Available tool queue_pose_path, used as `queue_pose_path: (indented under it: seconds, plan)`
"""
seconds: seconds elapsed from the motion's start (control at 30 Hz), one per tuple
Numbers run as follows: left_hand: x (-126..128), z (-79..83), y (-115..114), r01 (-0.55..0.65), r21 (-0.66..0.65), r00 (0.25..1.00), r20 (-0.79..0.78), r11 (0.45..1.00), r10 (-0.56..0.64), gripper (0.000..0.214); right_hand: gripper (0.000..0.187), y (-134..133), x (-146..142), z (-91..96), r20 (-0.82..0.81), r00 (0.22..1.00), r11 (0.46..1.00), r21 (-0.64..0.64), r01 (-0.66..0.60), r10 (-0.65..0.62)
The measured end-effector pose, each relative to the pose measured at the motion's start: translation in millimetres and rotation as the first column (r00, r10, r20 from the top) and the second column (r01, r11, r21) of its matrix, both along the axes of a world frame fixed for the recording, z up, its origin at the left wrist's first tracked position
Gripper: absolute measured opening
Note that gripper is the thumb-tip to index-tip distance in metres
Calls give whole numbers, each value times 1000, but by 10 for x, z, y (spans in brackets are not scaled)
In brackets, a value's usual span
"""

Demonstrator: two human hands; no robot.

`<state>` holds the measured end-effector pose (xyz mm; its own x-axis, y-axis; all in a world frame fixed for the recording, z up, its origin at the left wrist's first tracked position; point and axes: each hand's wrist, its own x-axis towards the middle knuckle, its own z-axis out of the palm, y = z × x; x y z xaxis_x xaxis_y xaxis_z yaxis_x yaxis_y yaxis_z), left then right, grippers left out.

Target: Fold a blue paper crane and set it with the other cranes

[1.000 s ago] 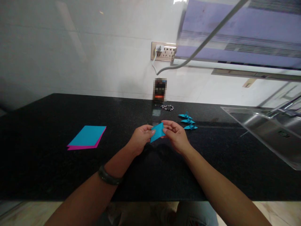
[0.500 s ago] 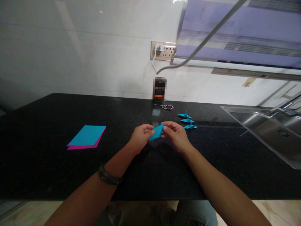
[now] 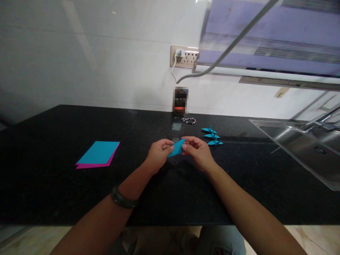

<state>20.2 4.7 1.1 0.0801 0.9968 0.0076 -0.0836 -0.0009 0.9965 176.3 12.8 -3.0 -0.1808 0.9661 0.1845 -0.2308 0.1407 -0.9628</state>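
Both hands pinch a small folded piece of blue paper [image 3: 176, 148] just above the black countertop [image 3: 53, 191]. My left hand [image 3: 158, 154] grips its left side with thumb and fingers pressed together. My right hand [image 3: 198, 152] pinches the right side near the upper tip. A dark band sits on my left wrist. Three folded blue paper cranes [image 3: 211, 136] lie on the counter just behind my right hand.
A stack of flat paper sheets [image 3: 97, 155], blue over magenta, lies to the left. A beaded bracelet [image 3: 188, 120] and a dark blurred object [image 3: 180, 100] sit by the wall below a wall socket [image 3: 184, 57]. A steel sink [image 3: 302, 145] lies at the right.
The blue paper looks narrower and more folded than a second ago. Both hands have stayed in nearly the same place, fingers closing closer together on it.
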Motion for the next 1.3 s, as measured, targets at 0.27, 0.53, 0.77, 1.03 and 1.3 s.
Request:
queue_pose_path:
  seconds: [0.27,0.53,0.77,1.03,1.3]
  plan:
    - [-6,-37,25,-15,32,999,-39,999,16,19,31,-7,1,4,17,1000,1000,10,-3,3]
    - [-10,-38,28,-26,82,993,-109,996,35,17,31,-8,-1,7,25,1000,1000,26,-8,8]
    - [-14,-38,31,-25,78,995,-92,997,32,17,30,-5,5,3,45,999,1000,21,-3,2]
    - [0,-15,20,-32,67,995,-94,997,38,15,30,9,16,-4,53,998,999,38,-19,17]
    - [1,-17,22,-36,68,996,-80,997,41,16,33,3,19,-4,65,998,999,43,-21,18]
